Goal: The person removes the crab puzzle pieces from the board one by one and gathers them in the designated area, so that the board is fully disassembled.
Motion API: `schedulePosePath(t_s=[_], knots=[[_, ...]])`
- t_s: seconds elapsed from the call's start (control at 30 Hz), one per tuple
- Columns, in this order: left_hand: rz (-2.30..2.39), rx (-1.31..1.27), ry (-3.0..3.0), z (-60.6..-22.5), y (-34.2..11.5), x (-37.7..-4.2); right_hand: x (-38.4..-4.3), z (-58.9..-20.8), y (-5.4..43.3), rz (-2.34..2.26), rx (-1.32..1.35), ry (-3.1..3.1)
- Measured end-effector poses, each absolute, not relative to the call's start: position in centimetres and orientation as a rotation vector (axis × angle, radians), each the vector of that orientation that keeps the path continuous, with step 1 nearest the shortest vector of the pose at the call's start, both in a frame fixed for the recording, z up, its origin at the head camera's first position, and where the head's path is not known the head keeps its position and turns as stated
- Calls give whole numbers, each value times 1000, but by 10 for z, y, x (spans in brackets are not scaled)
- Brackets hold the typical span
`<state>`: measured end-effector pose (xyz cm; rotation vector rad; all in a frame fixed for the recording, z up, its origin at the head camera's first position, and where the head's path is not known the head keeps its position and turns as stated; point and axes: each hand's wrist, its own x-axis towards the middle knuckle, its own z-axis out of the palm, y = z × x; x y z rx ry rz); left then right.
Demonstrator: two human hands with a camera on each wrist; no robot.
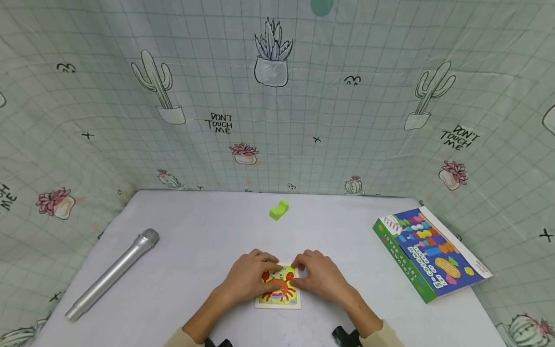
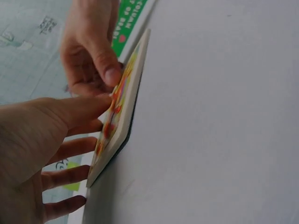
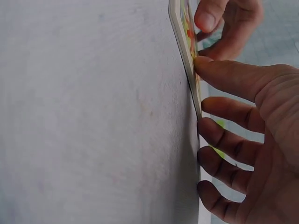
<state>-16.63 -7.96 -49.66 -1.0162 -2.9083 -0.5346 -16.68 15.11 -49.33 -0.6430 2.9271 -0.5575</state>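
Crab puzzle seemingly being pressed flat between the table's side edges.
Only touched by loosely spread left hand and right hand; even pressing seems needed next.

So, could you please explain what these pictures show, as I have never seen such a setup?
There is no robot here, just a person's bare left hand and right hand. The wide picture comes from a camera worn on the head; the two closer ones come from cameras on each wrist. On the white table are a silver microphone at the left, a lime-green piece farther back, a colourful box at the right and, at the hands, a crab-picture board. Both hands touch that board, thumbs on its picture side; neither plainly grips it.
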Motion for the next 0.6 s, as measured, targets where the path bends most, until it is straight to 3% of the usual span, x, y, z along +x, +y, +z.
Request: schedulePosePath(t_s=[0.6], knots=[[-552, -821, -2911, -503, -67, -162, -170, -496, 150, -731, -548, 2811]])
